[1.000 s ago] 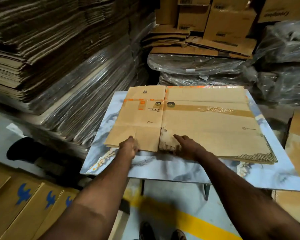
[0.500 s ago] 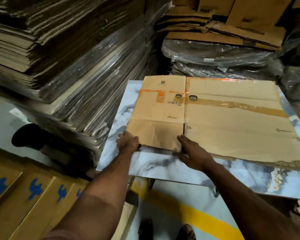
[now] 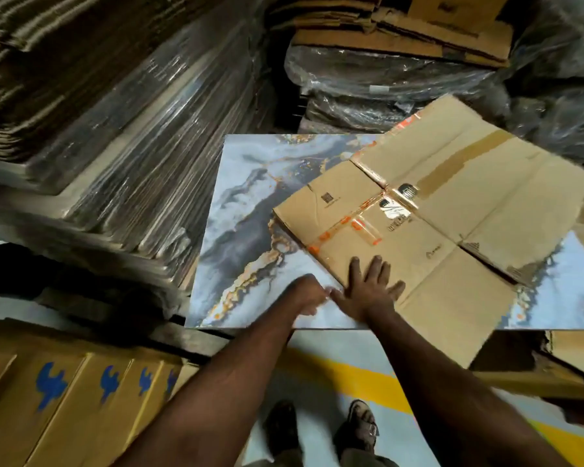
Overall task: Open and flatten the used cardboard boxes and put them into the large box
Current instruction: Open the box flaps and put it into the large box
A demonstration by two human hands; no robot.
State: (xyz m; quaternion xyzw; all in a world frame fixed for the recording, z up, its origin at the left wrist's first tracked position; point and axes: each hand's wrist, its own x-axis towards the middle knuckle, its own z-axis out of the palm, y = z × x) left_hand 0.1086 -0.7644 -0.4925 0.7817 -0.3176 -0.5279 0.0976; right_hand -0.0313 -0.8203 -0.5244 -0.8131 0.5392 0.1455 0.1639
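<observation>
A flattened brown cardboard box (image 3: 452, 230) with orange and brown tape lies skewed on the marble-patterned table (image 3: 250, 203). Its near flap hangs over the table's front edge. My right hand (image 3: 368, 291) presses flat on the box's near-left edge, fingers spread. My left hand (image 3: 307, 294) sits right beside it at that same edge with fingers curled; it is blurred, and it seems to pinch the cardboard's edge.
Tall wrapped stacks of flat cardboard (image 3: 115, 129) stand left of the table, with more wrapped bundles (image 3: 402, 79) behind it. Boxes with blue prints (image 3: 64, 392) line the floor at lower left. Another cardboard box (image 3: 573, 352) sits at lower right. My feet (image 3: 321, 429) stand by a yellow floor line.
The flattened box has swung round on the table, its far end going right and back. My right hand has moved from the middle of the near edge to flat beside my left hand.
</observation>
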